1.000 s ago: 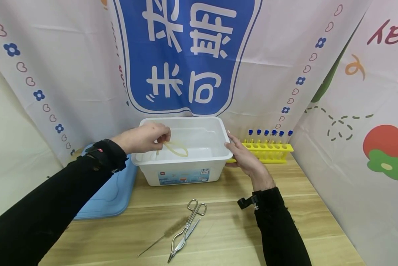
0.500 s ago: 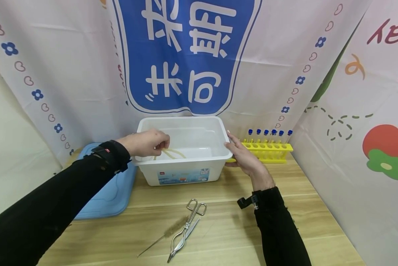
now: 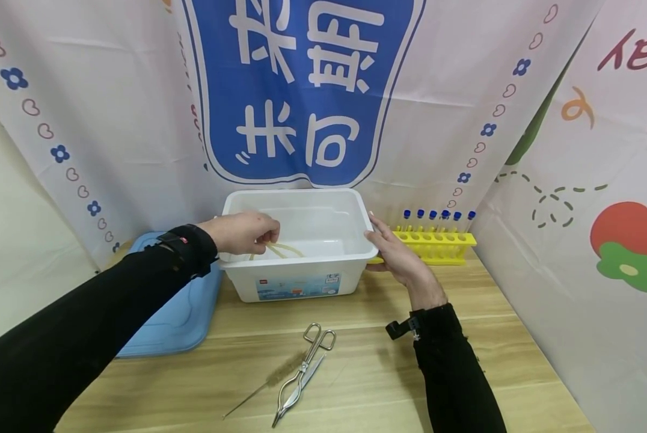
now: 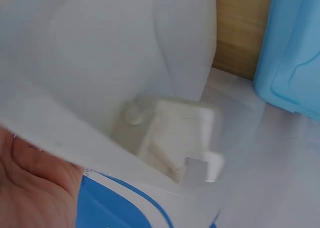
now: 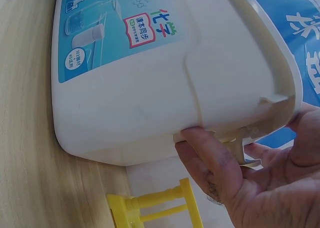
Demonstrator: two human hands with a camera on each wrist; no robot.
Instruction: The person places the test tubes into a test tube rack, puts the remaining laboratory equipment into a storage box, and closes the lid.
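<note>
A white plastic storage box [image 3: 326,225] with a blue label stands at the back of the table. Inside its left part my left hand [image 3: 246,232] pinches a pale yellow rubber tube [image 3: 288,248], whose looped end lies low in the box. In the left wrist view the box wall covers most of that hand [image 4: 40,188], and the fingertips are hidden. At the other end, my right hand [image 3: 401,255] grips the box by its side. The right wrist view has the fingers [image 5: 212,158] bent under the rim, close to a latch [image 5: 244,150].
A blue lid [image 3: 180,322] lies left of the box. Behind my right hand stands a yellow rack [image 3: 437,240] of blue-capped test tubes. Crucible tongs [image 3: 304,370], a metal pointed tool [image 3: 311,373] and a test tube brush [image 3: 285,370] lie in front on the wooden table [image 3: 399,397].
My left hand has lowered slightly into the box, and the tube's loop has sunk with it and looks flatter. The right hand stays on the box's end.
</note>
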